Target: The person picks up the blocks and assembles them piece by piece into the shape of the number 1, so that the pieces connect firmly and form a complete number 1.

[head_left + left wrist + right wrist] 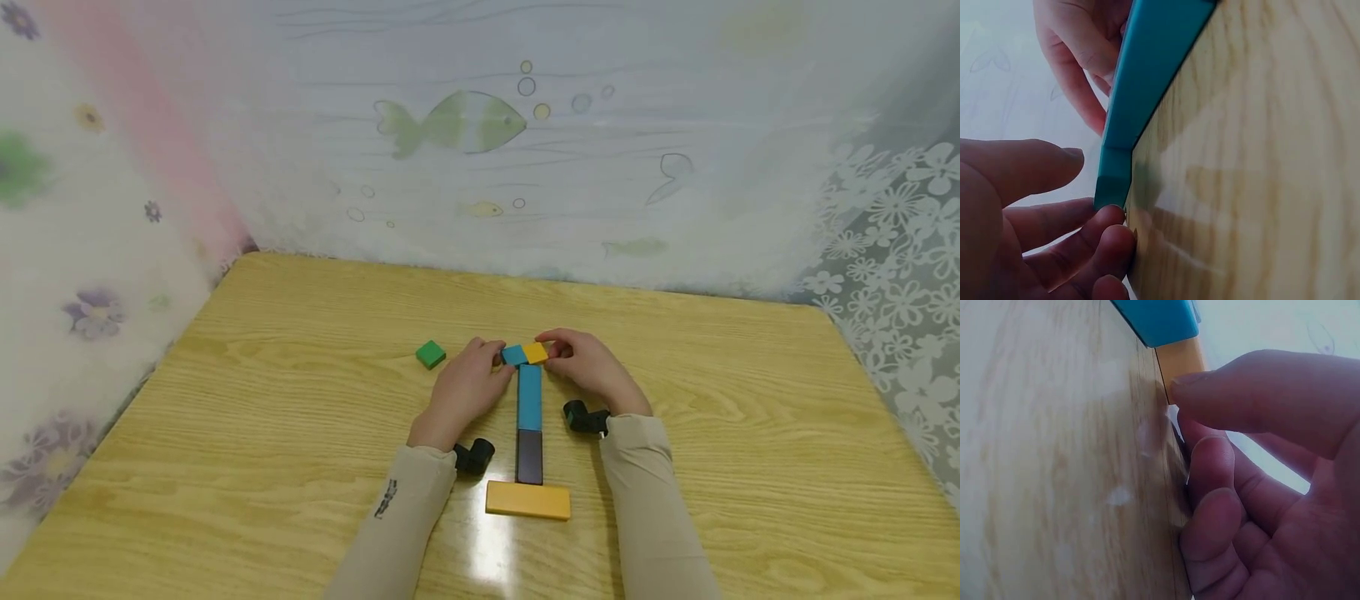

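Note:
A small blue block [513, 356] and a small yellow block [536, 353] lie side by side across the far end of a long blue block [529, 397]. My left hand [467, 385] is at the left end of the small blue block. In the left wrist view its fingertips [1110, 215] touch that end, while the thumb stands apart. From the other side, my right hand [592, 367] pinches the right end of the small yellow block, its thumb [1194, 394] on the near side and the index finger reaching to the far side.
Below the long blue block, a dark block [529, 457] continues the column down to a wide yellow block [528, 500] lying crosswise. To the left of my left hand lies a green block [431, 355]. Black wrist cameras [476, 457] flank the column. Printed curtains surround the wooden table [300, 375].

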A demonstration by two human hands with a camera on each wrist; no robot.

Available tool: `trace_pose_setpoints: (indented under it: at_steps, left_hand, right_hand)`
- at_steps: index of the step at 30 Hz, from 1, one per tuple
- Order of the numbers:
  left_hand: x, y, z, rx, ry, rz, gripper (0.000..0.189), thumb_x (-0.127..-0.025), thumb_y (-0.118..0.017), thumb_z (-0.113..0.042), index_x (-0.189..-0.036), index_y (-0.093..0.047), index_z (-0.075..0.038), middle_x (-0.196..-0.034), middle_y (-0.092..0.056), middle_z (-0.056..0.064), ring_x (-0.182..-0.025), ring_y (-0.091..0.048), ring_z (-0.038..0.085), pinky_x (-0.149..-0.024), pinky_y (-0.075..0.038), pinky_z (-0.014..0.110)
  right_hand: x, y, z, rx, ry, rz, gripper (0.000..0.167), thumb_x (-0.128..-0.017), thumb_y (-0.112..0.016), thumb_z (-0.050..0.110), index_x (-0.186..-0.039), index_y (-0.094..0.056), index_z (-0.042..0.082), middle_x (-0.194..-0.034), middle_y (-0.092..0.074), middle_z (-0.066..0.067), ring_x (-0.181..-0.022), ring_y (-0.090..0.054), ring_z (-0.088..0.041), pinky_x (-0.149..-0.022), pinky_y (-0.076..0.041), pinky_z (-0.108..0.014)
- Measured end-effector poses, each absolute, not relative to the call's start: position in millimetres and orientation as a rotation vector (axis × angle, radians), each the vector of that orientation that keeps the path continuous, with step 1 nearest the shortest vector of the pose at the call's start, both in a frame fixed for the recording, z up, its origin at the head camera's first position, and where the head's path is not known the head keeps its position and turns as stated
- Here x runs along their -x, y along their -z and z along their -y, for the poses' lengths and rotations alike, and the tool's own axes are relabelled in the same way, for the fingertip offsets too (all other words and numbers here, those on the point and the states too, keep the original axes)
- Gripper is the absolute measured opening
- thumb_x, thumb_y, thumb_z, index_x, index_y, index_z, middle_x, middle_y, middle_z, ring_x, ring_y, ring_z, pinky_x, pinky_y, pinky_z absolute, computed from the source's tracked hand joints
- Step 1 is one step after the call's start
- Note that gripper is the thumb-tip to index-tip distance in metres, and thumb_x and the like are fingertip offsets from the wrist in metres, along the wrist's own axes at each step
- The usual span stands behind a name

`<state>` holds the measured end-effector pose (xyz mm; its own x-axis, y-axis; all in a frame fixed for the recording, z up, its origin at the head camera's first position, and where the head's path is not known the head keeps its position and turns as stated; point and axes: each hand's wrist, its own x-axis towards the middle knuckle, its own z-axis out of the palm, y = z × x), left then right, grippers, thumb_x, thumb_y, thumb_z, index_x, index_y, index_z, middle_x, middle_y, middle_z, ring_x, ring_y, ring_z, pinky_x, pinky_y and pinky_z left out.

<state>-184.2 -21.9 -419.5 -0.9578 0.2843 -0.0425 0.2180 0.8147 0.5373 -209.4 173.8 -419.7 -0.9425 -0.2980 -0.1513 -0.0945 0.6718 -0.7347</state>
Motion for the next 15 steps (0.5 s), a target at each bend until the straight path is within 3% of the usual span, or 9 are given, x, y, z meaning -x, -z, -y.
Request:
trace_pose_setpoints:
  at_steps: [7,15]
  left_hand:
    - [185.7,420.5,22.9,-0.399,-0.849,-2.843,0.041,-0.09,-0.051,-0.034,-0.124,-0.051,-0.012,-0.09,-0.049,-0.003,-0.072,-0.046,0.013,-0.063,-0.039,0.028]
    - [187.1,417.5,24.4,-0.399,-0.907,-2.827,0.038,-0.09,-0.05,-0.031,-0.122,-0.053,-0.009,-0.088,-0.053,-0.002,-0.075,-0.048,0.013,-0.068,-0.041,0.03]
  right_hand:
    - [209.1,420.7,-173.2,0.305,1.136,-2.625,0.033,-0.086,-0.054,0.006,-0.119,-0.054,0.012,-0.088,-0.055,-0.005,-0.072,-0.047,-0.02,-0.065,-0.038,-0.031]
    - [209.0,418.8,-172.5,0.331,1.129,-2.646,0.033,-0.087,-0.054,0.005,-0.119,-0.054,0.012,-0.088,-0.056,-0.005,-0.075,-0.049,-0.02,-0.068,-0.039,-0.032]
